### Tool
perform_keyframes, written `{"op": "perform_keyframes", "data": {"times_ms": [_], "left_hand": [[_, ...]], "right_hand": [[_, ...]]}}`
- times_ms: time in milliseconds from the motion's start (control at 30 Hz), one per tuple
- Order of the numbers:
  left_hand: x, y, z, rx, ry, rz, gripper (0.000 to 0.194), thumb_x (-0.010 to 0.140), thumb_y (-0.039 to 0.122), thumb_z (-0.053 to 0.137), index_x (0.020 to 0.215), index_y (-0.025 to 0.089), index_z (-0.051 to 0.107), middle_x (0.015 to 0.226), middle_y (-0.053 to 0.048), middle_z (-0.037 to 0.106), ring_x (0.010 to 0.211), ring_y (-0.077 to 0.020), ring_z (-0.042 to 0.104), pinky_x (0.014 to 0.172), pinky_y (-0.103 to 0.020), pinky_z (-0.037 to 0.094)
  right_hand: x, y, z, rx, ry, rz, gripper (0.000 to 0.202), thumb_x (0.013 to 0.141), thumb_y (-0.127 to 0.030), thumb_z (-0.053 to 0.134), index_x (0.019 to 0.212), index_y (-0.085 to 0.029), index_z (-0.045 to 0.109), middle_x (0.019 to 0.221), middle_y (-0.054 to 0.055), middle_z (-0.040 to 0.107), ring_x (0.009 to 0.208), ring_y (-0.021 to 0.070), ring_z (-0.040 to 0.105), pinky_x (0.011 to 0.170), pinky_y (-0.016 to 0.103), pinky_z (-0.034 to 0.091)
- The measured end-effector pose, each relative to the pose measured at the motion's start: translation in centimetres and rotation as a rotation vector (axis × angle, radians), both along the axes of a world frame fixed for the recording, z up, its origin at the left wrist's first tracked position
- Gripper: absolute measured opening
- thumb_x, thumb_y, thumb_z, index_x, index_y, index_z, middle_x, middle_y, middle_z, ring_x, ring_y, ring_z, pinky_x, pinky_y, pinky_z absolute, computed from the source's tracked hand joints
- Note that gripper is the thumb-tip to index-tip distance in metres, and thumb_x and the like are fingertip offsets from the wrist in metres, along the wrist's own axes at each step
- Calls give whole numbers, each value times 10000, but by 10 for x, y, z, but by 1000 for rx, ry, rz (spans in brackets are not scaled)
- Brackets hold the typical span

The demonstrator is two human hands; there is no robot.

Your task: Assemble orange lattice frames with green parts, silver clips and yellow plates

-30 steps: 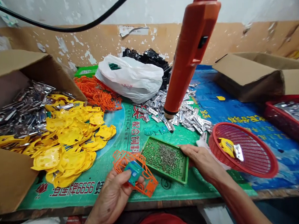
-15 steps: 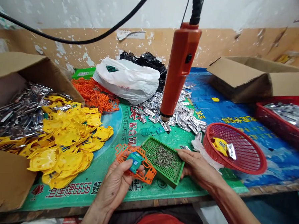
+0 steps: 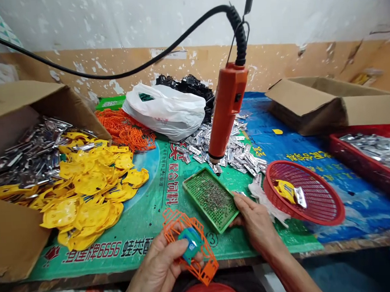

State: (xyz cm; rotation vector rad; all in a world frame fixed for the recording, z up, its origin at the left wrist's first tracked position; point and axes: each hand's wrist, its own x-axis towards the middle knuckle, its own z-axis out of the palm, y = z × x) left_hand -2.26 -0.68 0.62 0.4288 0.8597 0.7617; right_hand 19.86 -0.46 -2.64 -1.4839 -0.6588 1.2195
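Observation:
My left hand [image 3: 165, 265] pinches an orange plastic frame [image 3: 208, 267] together with a teal plastic piece [image 3: 191, 244], the thumb pressing on the teal piece. My right hand [image 3: 251, 215] grips the right edge of a green perforated tray [image 3: 192, 192], which holds many small screws [image 3: 213, 196]. Just behind the tray hangs a red electric screwdriver [image 3: 227, 109], its tip pointing down near a heap of silver metal parts [image 3: 241, 156].
Yellow parts [image 3: 89, 182] spill from a cardboard box [image 3: 16, 238] on the left. A white bag [image 3: 167, 112] and orange frames [image 3: 125, 128] lie at the back. On the right are a red basket [image 3: 324, 191], a red tray [image 3: 379, 171] and another box [image 3: 306, 96].
My left hand has moved right and nearer the table's front edge with the orange frame and teal piece. The tray has shifted slightly up and left. Teal parts behind it are no longer visible.

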Motion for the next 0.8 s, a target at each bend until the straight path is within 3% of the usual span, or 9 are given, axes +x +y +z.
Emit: {"op": "perform_keyframes", "data": {"times_ms": [133,233,367,533,667,800], "left_hand": [[8,-3,0,17,-2,-69,199,717,219,749,894,174,671,793,-28,681,630,-152,648,664,-318,562],[8,-4,0,10,-2,-72,214,715,213,753,903,169,659,794,-25,676,626,-144,645,665,-308,558],[2,-6,1,-54,-25,2,258,687,210,775,902,178,637,769,-13,684,600,-154,657,630,-305,556],[-2,-7,-3,-105,-31,68,292,666,189,788,920,176,645,765,-15,702,597,-160,668,611,-304,568],[-4,-2,-7,-146,14,190,241,700,116,740,921,147,649,824,-35,721,617,-162,680,634,-315,594],[-9,8,-2,-134,54,360,221,762,17,621,945,141,636,864,-48,733,588,-149,681,582,-290,602]], "right_hand": [[-12,-4,-1,18,-26,-20,512,784,-523,597,1144,-164,655,1188,85,603,581,137,650,517,298,566],[-20,-8,-5,9,23,-34,545,785,-530,599,1190,-165,615,1163,85,605,597,149,651,544,320,575],[-31,-11,-11,-37,166,-126,624,772,-505,633,1279,-165,504,1048,60,602,674,147,642,586,301,592],[-40,-10,-4,-38,181,-153,699,717,-494,681,1284,-164,437,1212,95,503,876,196,617,629,327,617],[-41,-11,4,-109,34,-46,637,711,-471,665,1221,-143,470,908,43,547,728,198,621,569,354,598],[-46,-15,5,-136,-214,151,488,756,-465,569,1130,-159,498,680,-27,490,521,168,552,427,298,470]]}}
